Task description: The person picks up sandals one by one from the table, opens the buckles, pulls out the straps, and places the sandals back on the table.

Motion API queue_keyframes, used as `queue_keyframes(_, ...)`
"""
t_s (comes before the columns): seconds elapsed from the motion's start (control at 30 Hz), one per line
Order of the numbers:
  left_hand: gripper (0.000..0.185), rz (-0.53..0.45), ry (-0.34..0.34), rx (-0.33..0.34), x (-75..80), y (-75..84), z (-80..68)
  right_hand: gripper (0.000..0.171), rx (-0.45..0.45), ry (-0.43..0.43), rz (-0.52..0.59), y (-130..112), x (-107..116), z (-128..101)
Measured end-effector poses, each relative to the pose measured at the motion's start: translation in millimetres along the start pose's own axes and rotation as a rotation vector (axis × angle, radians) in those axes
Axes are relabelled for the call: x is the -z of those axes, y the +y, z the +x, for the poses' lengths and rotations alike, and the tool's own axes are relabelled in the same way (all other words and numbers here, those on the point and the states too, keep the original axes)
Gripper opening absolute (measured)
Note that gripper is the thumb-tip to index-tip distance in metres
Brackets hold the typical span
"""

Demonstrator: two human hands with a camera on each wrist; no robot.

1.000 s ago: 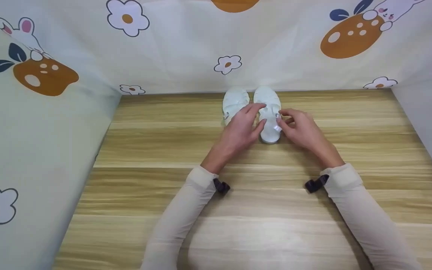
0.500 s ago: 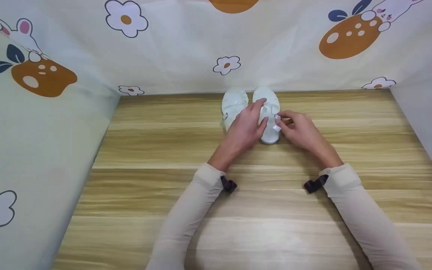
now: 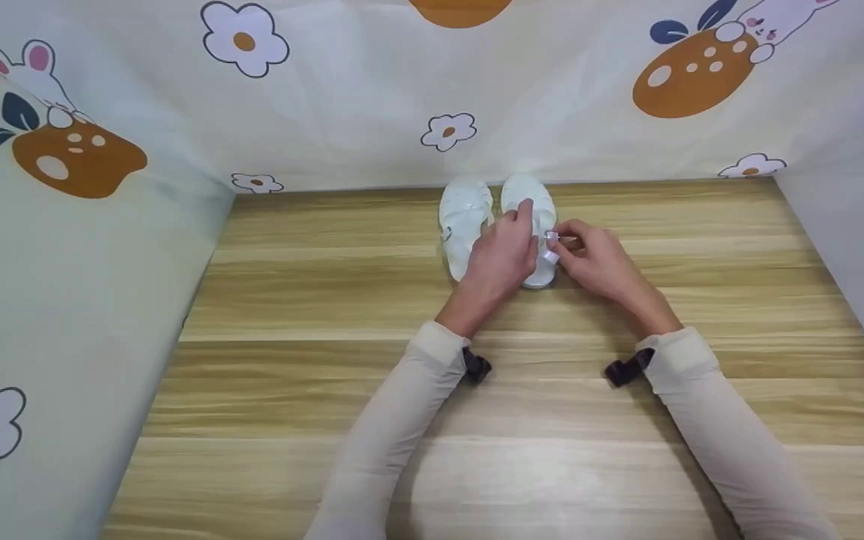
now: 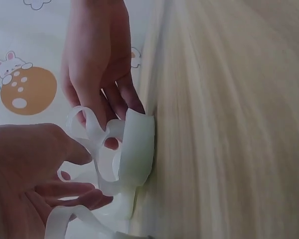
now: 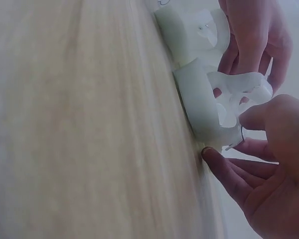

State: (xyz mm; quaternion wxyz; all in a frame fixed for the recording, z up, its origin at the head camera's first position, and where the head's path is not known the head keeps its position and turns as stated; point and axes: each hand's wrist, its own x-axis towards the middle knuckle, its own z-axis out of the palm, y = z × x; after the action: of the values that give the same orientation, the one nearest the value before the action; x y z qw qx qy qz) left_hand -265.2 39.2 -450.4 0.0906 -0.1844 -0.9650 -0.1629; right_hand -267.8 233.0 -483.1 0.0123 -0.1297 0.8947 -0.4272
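Observation:
Two pale, translucent jelly sandals stand side by side, toes toward the patterned wall. My left hand (image 3: 503, 251) reaches over the right sandal (image 3: 541, 195); in the left wrist view its thumb (image 4: 79, 151) lies at the strap (image 4: 95, 144) and its fingers are on the far side. At that sandal's outer side my right hand (image 3: 597, 259) pinches the strap by a small shiny buckle (image 3: 552, 235), and a whitish strap end (image 3: 552, 256) hangs by the fingertips. Beside it the left sandal (image 3: 465, 217) stands untouched, its own buckle (image 3: 447, 233) on the outer side.
Light wood-grain floor (image 3: 312, 300) spreads around the sandals. A cream wall covering (image 3: 357, 112) with flowers and rabbits on orange fruit rises right behind the toes. More covering (image 3: 42, 300) stands along the left, and a pale wall (image 3: 852, 225) along the right.
My left hand has moved right, farther over the right sandal, and its thumb and fingers have drawn closer together. The right hand stays at the buckle, and the strap end shows more.

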Motion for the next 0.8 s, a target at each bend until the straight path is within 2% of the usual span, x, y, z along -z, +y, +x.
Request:
queue_keyframes(0.13,0.035,0.125,-0.018,0.026,0.7,2.6,1.5,0.039,-0.008,0.001,0.016,2.9,-1.7,1.0)
queue_keyframes(0.23,0.034,0.153,-0.041,0.031,0.4,3.3,2.1,0.037,-0.013,-0.004,0.034,5.8,-2.7,2.2)
queue_keyframes(0.4,0.039,0.081,-0.059,0.014,-0.4,3.0,4.0,0.035,-0.039,-0.006,0.087,6.6,-3.9,1.7)
queue_keyframes(0.67,0.048,-0.011,-0.084,0.025,-1.5,0.3,6.1,0.033,-0.073,0.006,0.259,6.4,-4.6,-1.6)
queue_keyframes(0.8,0.050,-0.049,-0.067,-0.001,-2.2,-2.9,2.9,0.034,-0.072,0.016,0.284,5.4,-4.2,-6.6)
